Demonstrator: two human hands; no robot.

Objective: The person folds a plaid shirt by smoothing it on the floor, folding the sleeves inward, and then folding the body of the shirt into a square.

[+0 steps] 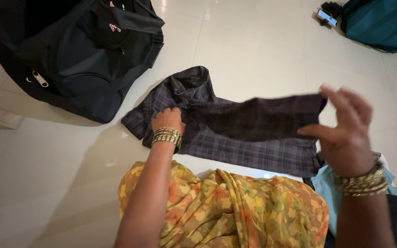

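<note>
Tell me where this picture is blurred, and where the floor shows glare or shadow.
Head view: the right hand and the lifted edge of the dark checked shirt are motion-blurred; the left hand is sharper. The white tiled floor reflects soft glare, and the black bag casts a soft shadow beneath it.

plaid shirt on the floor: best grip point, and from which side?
Pinch the plaid shirt at its raised edge, where the right hand already lifts it, coming from above right. The rest lies flat on the floor, pinned by the left hand.

A home's room: glossy white floor tiles [253, 41], luggage bags [79, 50] and clothes [235, 138] spread on them.
</note>
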